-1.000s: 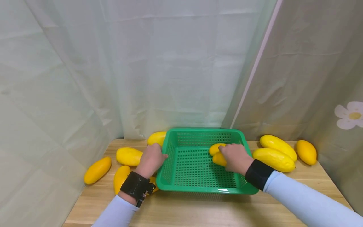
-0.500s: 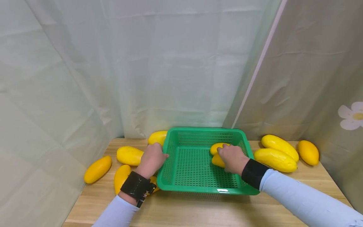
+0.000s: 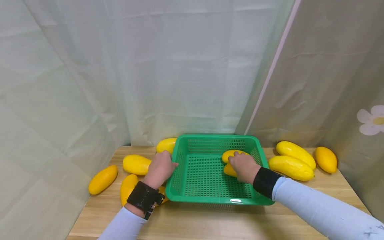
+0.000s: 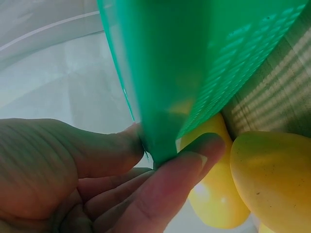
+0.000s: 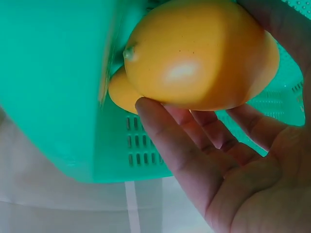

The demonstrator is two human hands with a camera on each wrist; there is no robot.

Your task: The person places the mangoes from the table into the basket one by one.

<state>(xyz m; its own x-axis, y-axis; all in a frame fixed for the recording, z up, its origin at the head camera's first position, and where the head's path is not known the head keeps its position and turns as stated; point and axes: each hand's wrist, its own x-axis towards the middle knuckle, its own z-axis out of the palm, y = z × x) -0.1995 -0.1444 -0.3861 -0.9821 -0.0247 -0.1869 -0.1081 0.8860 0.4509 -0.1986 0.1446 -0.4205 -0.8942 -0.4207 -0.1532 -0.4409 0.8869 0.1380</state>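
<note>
A green plastic basket [image 3: 207, 200] with slotted walls stands on the wooden table. At its left side my left hand [image 3: 160, 169] pinches the rim between thumb and fingers, which the left wrist view shows close up. Inside the basket, toward its right end, my right hand [image 3: 245, 166] grips an orange-yellow mango [image 5: 194, 58] with a small stem nub, thumb on one side and fingers on the other. A second mango [image 3: 230, 155] lies right beside it in the basket, partly hidden behind the held one in the right wrist view.
Left of the basket lie several yellow fruits, among them a long one [image 3: 135, 164] and a mango [image 3: 103, 180]. On the right are two long yellow fruits [image 3: 291, 168] and another mango [image 3: 325, 160]. A pale curtain [image 3: 192, 73] hangs behind the table.
My right hand has shifted slightly left within the basket, keeping its grip on the mango. The left hand stays at the rim, and the basket has hardly moved.
</note>
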